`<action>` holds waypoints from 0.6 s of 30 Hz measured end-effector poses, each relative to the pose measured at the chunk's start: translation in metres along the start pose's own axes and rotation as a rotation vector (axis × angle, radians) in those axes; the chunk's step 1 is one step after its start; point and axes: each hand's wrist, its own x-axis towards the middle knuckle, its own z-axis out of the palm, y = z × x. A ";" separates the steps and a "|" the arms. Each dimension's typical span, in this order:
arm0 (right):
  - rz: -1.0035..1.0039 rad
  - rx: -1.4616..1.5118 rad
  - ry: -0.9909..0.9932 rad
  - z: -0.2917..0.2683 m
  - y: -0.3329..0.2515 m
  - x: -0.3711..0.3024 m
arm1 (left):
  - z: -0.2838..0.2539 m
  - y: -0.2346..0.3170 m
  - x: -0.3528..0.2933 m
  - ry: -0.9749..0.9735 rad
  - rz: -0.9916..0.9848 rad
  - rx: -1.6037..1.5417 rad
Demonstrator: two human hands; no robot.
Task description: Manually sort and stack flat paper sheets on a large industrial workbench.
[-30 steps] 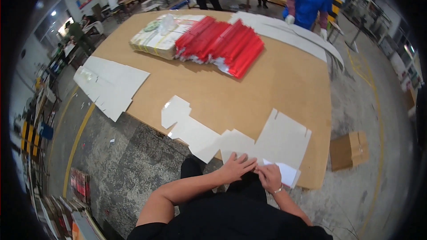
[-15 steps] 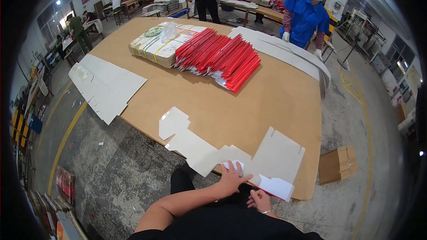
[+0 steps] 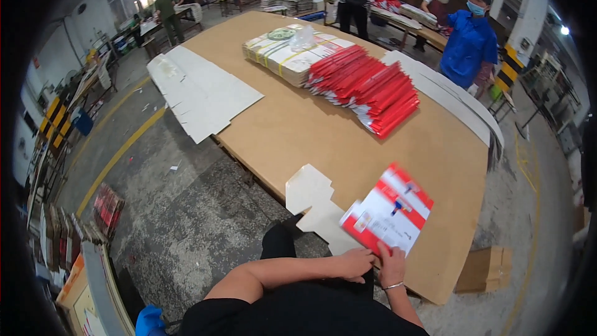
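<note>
A red and white printed cardboard sheet (image 3: 393,205) lies at the near edge of the table, printed face up, slightly blurred. My right hand (image 3: 392,266) is closed on its near edge. My left hand (image 3: 354,264) is just to the left, at the table edge, with its fingers curled and partly hidden; what they hold, if anything, does not show. A pale grey cut-out cardboard blank (image 3: 323,208) lies under and to the left of the printed sheet, partly covered by it.
Folded red pieces (image 3: 367,87) lie fanned out beside a strapped cardboard stack (image 3: 289,53) on the brown tabletop (image 3: 298,130). Grey sheets (image 3: 202,90) overhang the left edge; more sheets (image 3: 441,90) lie far right. A person in blue (image 3: 469,43) stands beyond. A brown box (image 3: 485,269) sits on the floor.
The sheet's pale side was up; now its red and white printed face shows. My left hand has left the sheet and come beside my right. The view has swung left.
</note>
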 end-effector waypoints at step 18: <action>-0.321 0.367 0.319 0.021 0.044 0.021 | -0.047 -0.144 -0.040 -0.350 -0.246 -0.143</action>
